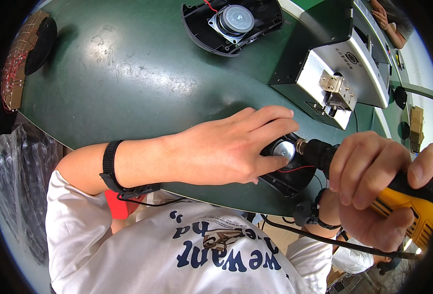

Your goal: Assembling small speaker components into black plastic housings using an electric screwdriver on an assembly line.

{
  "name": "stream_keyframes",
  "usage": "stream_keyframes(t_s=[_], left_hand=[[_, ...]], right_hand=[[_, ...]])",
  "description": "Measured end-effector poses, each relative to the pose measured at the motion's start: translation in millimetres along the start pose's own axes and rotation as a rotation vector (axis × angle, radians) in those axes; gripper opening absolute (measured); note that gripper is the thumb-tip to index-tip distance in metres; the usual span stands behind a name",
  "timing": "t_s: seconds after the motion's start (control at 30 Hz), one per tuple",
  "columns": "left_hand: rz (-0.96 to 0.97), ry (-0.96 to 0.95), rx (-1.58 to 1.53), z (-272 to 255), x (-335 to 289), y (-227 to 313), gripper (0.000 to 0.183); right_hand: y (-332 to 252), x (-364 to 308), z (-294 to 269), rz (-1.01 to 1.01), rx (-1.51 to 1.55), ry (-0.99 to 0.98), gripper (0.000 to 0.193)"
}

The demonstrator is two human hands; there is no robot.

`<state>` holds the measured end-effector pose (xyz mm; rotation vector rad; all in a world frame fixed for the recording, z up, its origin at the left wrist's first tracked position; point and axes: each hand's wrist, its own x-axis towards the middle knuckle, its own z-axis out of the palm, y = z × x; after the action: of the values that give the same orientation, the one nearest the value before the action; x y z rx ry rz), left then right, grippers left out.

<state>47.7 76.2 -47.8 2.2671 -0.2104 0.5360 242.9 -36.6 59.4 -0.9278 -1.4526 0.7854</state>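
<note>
My left hand (233,144) reaches across the bench, its fingers closed around a black plastic speaker housing (295,185). A round speaker with a silver centre (284,151) sits in that housing, partly covered by my fingers and thumb. A red wire runs out beside the speaker. My right hand (371,171) is wrapped round a yellow and black power screwdriver (402,206). The tool's nose (312,149) points left and meets the housing's edge next to the speaker; the bit's tip and any screw are hidden from me.
Farther back lies another black housing (204,39) with a speaker (237,19). A black and silver metal box (319,68) with a small bracket stands beyond my right hand. At the far left are a cardboard tray with red wires (18,68) and a black round part (41,46). Another person's hand (380,14) shows top right.
</note>
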Motion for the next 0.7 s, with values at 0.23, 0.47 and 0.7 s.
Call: stream_keyframes(t_s=[0.23,0.47,0.7], left_hand=[[0.0,-0.012,0.004,-1.0,-0.2,0.1,0.06],[-0.014,-0.03,0.014,-3.5,-0.4,1.2,0.06],[-0.007,-0.033,0.009,-3.2,0.6,0.9,0.061]], right_hand=[[-3.2,-0.7,-6.3,-0.019,-0.048,-0.011,0.042],[-3.0,2.2,-5.2,-0.017,-0.029,-0.03,0.043],[2.6,2.7,-2.4,-0.043,-0.013,-0.016,0.043]])
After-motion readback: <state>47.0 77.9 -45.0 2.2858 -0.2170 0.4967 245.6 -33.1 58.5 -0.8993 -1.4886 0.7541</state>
